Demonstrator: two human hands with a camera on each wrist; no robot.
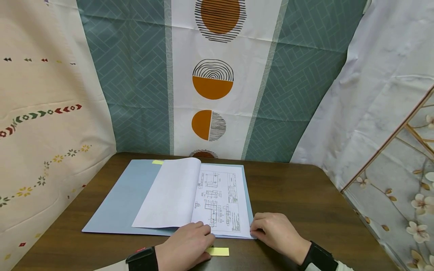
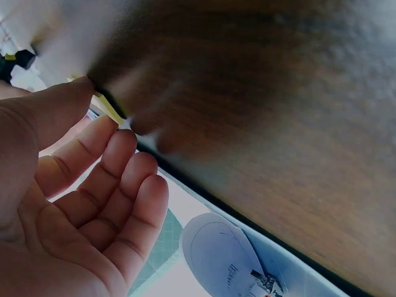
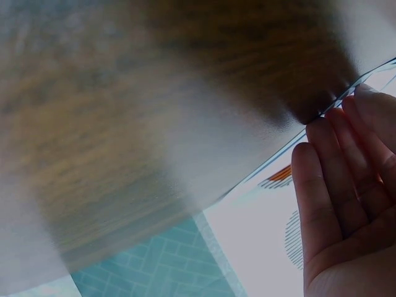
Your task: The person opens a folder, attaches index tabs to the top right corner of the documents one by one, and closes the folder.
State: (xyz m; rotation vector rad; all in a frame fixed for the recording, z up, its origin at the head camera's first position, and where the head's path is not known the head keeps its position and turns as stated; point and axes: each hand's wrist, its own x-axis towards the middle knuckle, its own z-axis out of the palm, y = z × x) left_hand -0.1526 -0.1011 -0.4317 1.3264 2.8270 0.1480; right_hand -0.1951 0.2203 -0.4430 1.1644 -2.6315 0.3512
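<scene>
A light blue folder (image 1: 112, 210) lies spread on the table. Inside it, a sheet with technical drawings (image 1: 237, 188) faces up on the right side. A blank white page (image 1: 169, 195) is turned over to the left, its edge curving up near the middle. Just below the folder, my left hand (image 1: 188, 244) holds a yellow sticky strip (image 1: 218, 251) by its left end, between thumb and forefinger. At the lower right corner of the drawing sheet, my right hand (image 1: 276, 231) pinches the paper's edge; how many layers it grips is hidden.
Another yellow strip (image 1: 157, 162) shows at the folder's top edge. The dark wooden table (image 1: 298, 195) extends to the right of the folder. Patterned cloths (image 1: 139, 75) hang behind the table and along both sides.
</scene>
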